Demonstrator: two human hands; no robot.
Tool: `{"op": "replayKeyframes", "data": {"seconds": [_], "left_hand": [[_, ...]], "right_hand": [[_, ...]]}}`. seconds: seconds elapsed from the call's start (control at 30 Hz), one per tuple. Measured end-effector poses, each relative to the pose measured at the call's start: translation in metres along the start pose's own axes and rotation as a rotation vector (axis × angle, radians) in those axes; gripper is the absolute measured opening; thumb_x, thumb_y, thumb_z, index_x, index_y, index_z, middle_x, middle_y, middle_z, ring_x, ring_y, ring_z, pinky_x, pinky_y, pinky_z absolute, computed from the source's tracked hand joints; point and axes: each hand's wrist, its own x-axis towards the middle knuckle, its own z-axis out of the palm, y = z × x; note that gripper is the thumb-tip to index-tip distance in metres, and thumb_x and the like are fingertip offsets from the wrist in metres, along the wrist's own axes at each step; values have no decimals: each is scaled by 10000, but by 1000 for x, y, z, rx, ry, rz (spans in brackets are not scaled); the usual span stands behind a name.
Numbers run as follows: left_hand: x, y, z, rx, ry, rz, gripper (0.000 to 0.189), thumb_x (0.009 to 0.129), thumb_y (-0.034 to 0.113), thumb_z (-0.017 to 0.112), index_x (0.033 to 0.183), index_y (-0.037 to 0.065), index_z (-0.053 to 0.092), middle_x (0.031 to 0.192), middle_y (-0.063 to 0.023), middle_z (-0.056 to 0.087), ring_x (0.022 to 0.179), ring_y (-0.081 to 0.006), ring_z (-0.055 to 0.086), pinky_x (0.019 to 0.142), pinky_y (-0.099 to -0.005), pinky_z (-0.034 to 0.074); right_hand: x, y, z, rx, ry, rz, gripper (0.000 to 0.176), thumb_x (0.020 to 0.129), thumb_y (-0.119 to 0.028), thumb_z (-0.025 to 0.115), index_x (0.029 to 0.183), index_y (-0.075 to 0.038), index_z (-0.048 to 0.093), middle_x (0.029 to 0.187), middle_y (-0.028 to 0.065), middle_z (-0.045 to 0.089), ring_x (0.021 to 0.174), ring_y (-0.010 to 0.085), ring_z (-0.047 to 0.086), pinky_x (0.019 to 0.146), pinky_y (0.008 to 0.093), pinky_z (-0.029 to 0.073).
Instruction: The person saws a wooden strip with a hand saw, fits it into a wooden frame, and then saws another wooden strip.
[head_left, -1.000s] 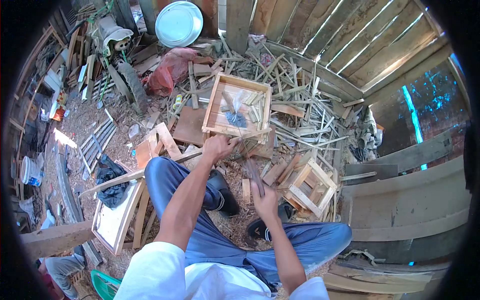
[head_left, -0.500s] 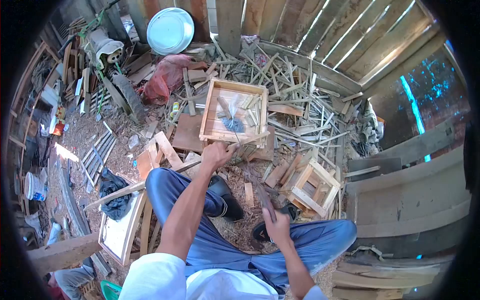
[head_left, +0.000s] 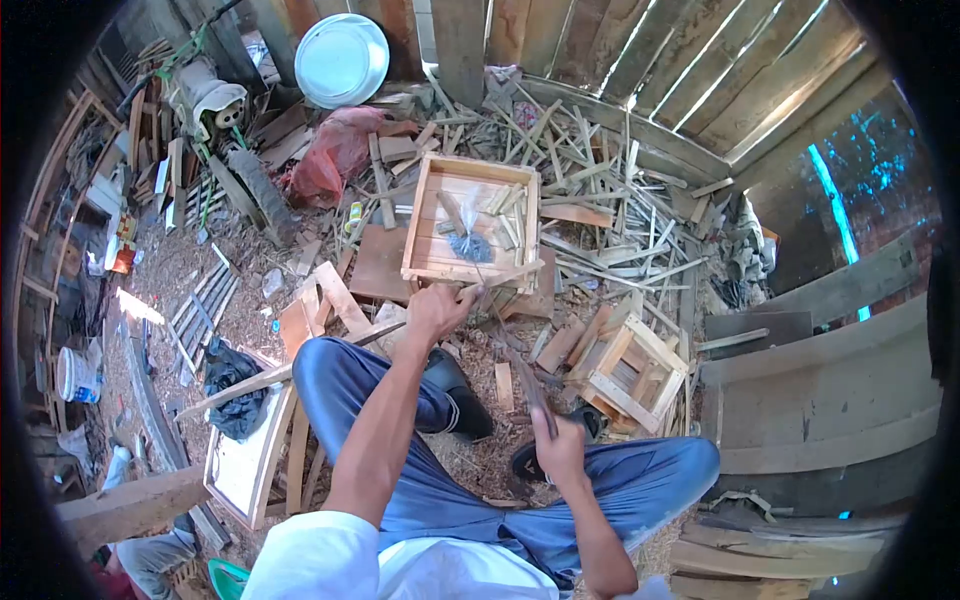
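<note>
My left hand (head_left: 436, 309) is closed round a long thin wooden strip (head_left: 243, 391) that runs from the lower left across my knee, its far end just past my fingers. In my right hand (head_left: 561, 449) is the handle of a long dark blade (head_left: 524, 378), which points up and away toward the strip's end. Right beyond my left hand sits a square wooden box (head_left: 424, 215). A tied clear plastic bag with small bluish pieces (head_left: 468, 246) and short wood pieces lie inside it.
A small wooden frame box (head_left: 640, 375) stands near my right knee. Many thin wood offcuts (head_left: 620, 235) are heaped along the plank wall. A pale round basin (head_left: 341, 61), a red plastic bag (head_left: 338, 150) and a black bag (head_left: 232, 388) lie leftward. Another person's leg (head_left: 155, 558) shows at lower left.
The view has shifted slightly, so the surroundings sit a little further right. Both hands keep their grips, and the blade has barely moved.
</note>
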Motion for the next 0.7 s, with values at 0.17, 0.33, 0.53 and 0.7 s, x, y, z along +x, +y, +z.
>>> {"op": "replayKeyframes", "data": {"seconds": [0.17, 0.33, 0.53, 0.7], "left_hand": [[3, -2, 1, -32, 35, 14, 747, 875, 677, 405, 801, 3, 721, 767, -264, 663, 803, -397, 673, 756, -485, 523], [5, -5, 4, -52, -5, 18, 750, 860, 691, 410, 816, 12, 725, 783, -253, 671, 812, -396, 675, 769, -484, 520], [2, -2, 7, -57, 80, 16, 660, 863, 624, 472, 750, 18, 709, 722, -244, 658, 762, -391, 671, 713, -490, 522], [6, -6, 6, -68, 95, 46, 659, 865, 630, 468, 758, 26, 711, 703, -251, 652, 719, -403, 668, 684, -488, 526]], "right_hand": [[62, -2, 44, -77, 42, -147, 447, 944, -329, 573, 725, 58, 616, 592, 269, 509, 593, 440, 583, 519, 426, 428], [2, -1, 9, -17, 58, -146, 428, 960, -289, 539, 721, 59, 610, 564, 253, 489, 539, 418, 569, 502, 428, 412], [49, -1, 34, -166, 61, -111, 477, 956, -336, 540, 677, 42, 623, 548, 246, 519, 546, 408, 601, 503, 457, 434], [38, -1, 17, -179, 47, -243, 417, 948, -327, 556, 755, 30, 651, 567, 244, 530, 568, 418, 609, 511, 457, 440]]}}
